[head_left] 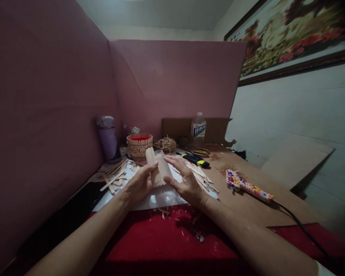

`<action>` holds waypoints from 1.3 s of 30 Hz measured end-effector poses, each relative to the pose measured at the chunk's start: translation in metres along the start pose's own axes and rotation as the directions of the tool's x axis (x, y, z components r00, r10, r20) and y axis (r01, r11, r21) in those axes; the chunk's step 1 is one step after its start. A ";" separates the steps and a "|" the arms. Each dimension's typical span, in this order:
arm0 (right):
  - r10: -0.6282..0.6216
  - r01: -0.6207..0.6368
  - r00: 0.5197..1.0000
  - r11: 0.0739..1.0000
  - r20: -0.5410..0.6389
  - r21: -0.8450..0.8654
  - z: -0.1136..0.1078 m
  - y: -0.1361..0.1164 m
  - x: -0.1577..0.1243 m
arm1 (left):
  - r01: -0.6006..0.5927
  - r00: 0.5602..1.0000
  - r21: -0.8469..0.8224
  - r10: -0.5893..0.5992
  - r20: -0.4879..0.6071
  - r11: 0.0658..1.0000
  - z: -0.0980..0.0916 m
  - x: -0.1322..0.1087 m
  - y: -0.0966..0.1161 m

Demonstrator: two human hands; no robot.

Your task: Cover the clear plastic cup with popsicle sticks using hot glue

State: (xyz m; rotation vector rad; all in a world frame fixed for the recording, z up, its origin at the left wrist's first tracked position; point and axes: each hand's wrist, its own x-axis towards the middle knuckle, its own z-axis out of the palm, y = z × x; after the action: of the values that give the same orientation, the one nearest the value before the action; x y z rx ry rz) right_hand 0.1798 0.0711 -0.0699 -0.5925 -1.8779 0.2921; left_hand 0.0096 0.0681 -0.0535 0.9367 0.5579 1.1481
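Both my hands hold a small cup [158,168] clad in upright wooden craft sticks, just above a white sheet [161,197]. My left hand [139,184] grips its left side with the thumb on the sticks. From the right, my right hand [185,180] presses flat fingers against the same cup. Loose craft sticks [115,177] lie scattered to the left, and more sticks [199,174] lie right of my right hand.
A flower-patterned glue gun [248,186] with a black cord lies on the brown board at right. Behind stand a stick-covered red pot [139,145], a twine ball [166,144], a purple tumbler [107,138], a water bottle [198,128] and a yellow-black cutter [196,160]. Pink panels wall the left and back.
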 end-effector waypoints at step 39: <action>0.040 -0.033 0.996 0.995 0.078 -0.091 0.001 0.003 0.001 | -0.151 0.982 0.052 0.156 -0.105 0.987 0.003 0.000 -0.002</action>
State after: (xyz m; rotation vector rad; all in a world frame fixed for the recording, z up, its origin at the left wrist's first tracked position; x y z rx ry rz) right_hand 0.1790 0.0738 -0.0711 -0.6851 -1.9665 0.2592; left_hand 0.0129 0.0672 -0.0541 0.9720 0.6094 1.3365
